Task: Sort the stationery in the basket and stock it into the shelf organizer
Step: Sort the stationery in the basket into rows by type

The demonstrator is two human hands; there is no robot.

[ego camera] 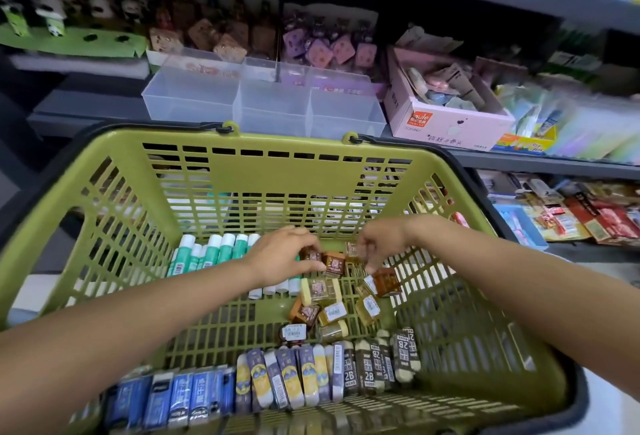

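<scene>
Head view: two hands in green basket (277,157); left hand (280,256) and right hand (379,244) each pinching brown cube.

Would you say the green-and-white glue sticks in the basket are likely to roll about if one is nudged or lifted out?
Probably. The glue sticks look round and smooth, lying on their sides, so a freed one may roll. Packed side by side against the basket wall, they likely steady each other for now. They look stiff and probably light enough to lift easily.

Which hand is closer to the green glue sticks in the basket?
Left. The left hand lies over the glue sticks; the right hand is further right, above the small brown blocks.
</scene>
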